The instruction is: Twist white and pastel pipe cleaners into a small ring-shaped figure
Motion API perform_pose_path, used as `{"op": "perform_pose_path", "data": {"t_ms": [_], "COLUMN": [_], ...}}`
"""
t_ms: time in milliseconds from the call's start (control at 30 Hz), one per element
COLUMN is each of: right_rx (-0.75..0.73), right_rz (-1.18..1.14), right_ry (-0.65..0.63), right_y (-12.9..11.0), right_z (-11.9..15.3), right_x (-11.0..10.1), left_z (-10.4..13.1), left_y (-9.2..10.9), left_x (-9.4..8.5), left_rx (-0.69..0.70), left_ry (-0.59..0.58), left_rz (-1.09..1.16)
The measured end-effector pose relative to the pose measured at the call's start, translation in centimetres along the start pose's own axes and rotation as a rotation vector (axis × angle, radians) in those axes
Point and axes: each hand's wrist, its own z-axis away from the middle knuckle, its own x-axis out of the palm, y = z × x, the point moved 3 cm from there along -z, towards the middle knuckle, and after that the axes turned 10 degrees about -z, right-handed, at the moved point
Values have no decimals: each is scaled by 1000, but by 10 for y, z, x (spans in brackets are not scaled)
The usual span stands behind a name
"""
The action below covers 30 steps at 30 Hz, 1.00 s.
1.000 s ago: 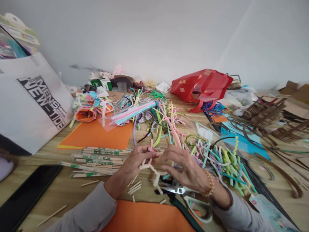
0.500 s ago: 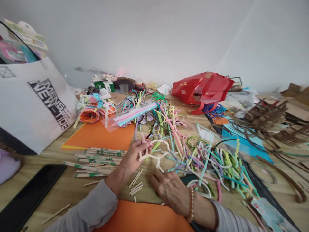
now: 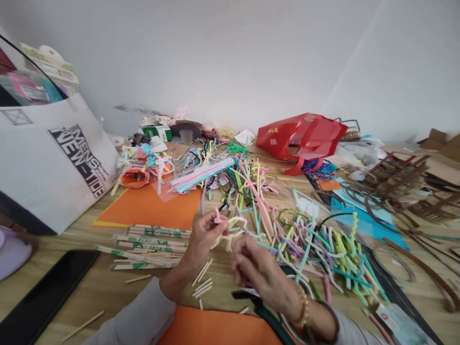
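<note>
The person's left hand (image 3: 201, 239) pinches a pale fuzzy-stem shape (image 3: 237, 219), the loosely curled right hand (image 3: 260, 268) just beside it, its grip impossible to tell, over the table (image 3: 111, 293), well short of its far edge, the shape probably light, soft and easily bent, best pinched where strands meet.

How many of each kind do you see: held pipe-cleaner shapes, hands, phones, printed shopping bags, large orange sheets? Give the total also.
Held shapes: 1 (pale pipe-cleaner shape)
Hands: 2 (left hand, right hand)
Phones: 1 (black phone)
Bags: 2 (white bag, red bag)
Orange sheets: 2 visible (far sheet, near sheet)
Total: 8
</note>
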Motion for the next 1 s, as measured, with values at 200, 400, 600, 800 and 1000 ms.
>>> {"op": "perform_pose_path", "data": {"t_ms": [200, 400, 600, 800, 1000], "right_rx": [159, 174, 154, 139, 135], "right_rz": [-424, -436, -406, -342, -352], "right_ry": [128, 180, 251, 271, 282], "right_y": [12, 14, 23, 21, 22], "right_z": [-18, -20, -22, -23, -22], "right_x": [-24, -31, -37, -38, -33], "left_z": [6, 10, 14, 16, 16], "left_y": [2, 0, -1, 2, -1], "left_x": [3, 8, 13, 16, 15], "left_rx": [-24, -38, -31, -8, 9], "left_ry": [-10, -46, -60, -59, -62], "left_rz": [-40, -11, -2, -81, -116]}}
